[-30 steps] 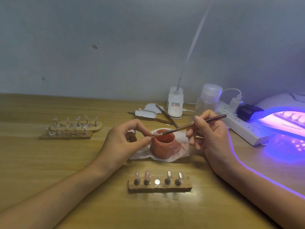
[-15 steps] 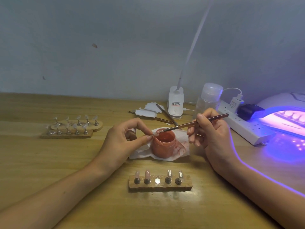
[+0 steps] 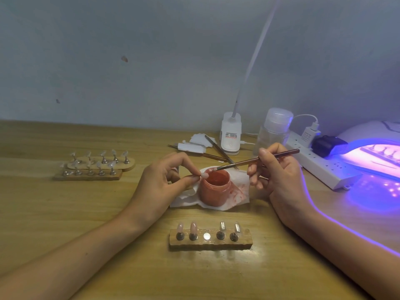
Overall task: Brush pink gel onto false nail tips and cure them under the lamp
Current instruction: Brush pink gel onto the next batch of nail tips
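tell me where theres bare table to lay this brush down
Bare wood lies between the two tip stands at the left and the left hand, and along the front edge below the near stand. Crowded: round the gel jar on its tissue, and behind it the spare brushes, desk lamp base, bottle and power strip.

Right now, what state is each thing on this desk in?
Gel jar, open, lid off.
Curing lamp, lit, glowing purple.
Brush, gripped by right hand, bristles at the jar's rim.
Nail tip, pinched by left hand beside the jar.
Near holder, two pink tips mounted, middle slot bare.
Bottle, capped.
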Available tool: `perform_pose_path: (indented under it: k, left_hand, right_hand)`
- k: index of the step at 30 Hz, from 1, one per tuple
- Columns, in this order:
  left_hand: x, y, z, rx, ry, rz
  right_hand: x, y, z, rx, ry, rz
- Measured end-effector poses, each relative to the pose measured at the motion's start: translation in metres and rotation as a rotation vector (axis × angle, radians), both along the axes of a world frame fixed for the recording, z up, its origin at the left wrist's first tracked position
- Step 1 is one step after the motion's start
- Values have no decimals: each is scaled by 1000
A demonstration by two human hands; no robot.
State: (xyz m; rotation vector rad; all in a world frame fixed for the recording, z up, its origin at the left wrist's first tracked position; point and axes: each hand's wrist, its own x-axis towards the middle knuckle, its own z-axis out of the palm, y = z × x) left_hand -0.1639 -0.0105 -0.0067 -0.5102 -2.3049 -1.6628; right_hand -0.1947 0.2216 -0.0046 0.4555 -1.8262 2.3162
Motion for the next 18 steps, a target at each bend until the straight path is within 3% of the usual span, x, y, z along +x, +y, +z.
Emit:
perform_pose_path:
  k: [18]
  left_hand:
    - [3,2,4,-3,9,28]
  right_hand:
    - [0,-1,0,8,0,20]
